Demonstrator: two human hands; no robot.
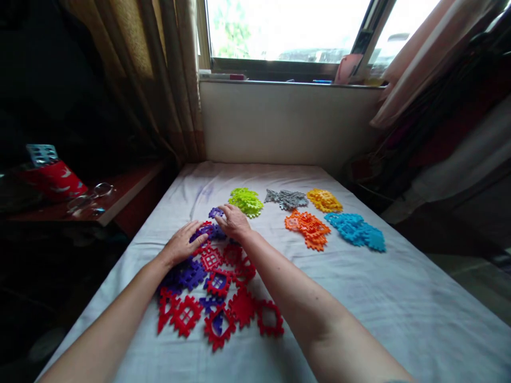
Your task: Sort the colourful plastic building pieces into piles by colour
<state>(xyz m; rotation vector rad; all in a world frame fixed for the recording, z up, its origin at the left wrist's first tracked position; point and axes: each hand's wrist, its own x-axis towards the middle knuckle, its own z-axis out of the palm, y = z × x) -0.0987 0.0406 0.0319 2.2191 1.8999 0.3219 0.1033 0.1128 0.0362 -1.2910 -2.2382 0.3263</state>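
Note:
A mixed pile of red interlocking tiles (pixel 187 315) and purple interlocking tiles (pixel 190 273) with toothed edges lies in front of me on the bed. Some are solid; others have window-like cutouts. My left hand (pixel 184 243) rests at the pile's far left side, its fingers stretched over red and purple pieces and its thumb apart. Just beyond the pile, my right hand (pixel 235 222) has its fingertips on a small purple tile (pixel 216 213). The underside of that grip is hidden. More purple pieces lie beneath the right wrist.
Separate heaps of tiles lie farther back: lime green (pixel 246 201), grey (pixel 293 199), yellow (pixel 324 200), orange (pixel 309 229) and blue (pixel 356 230). Left of the bed, a wooden table (pixel 131 192) holds glasses (pixel 90 197) and a red container (pixel 59 180). A window wall stands behind.

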